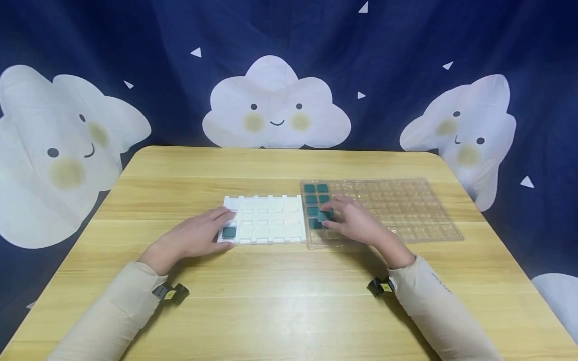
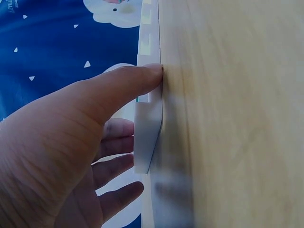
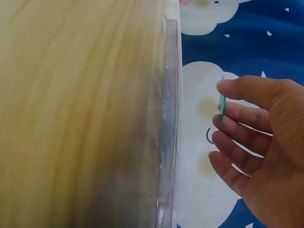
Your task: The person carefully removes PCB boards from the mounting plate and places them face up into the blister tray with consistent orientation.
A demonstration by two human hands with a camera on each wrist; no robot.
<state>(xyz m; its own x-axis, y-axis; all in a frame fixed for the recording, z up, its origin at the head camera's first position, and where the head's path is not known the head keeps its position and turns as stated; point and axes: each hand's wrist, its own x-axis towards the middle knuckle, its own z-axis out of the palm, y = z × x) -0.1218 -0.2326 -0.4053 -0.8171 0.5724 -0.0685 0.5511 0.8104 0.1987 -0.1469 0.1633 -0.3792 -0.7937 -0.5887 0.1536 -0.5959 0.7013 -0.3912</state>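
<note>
My left hand [image 1: 198,233] grips the left end of a white compartmented tray [image 1: 297,243], its thumb [image 2: 142,77] against the front wall and the other fingers at the far side. One dark green square tile [image 1: 229,232] lies in the tray's front left compartment. My right hand [image 1: 358,220] pinches another thin green square tile [image 3: 223,108] between thumb and fingertips, raised over the left part of a clear plastic tray [image 1: 384,241]. Several more green tiles [image 1: 309,188] sit in two columns at that tray's left side, partly covered by my right fingers.
Both trays lie side by side on a wooden table [image 1: 289,301], the clear one to the right. Many pockets of the clear tray hold no tile. A dark blue curtain [image 1: 289,30] with cloud faces hangs behind the table.
</note>
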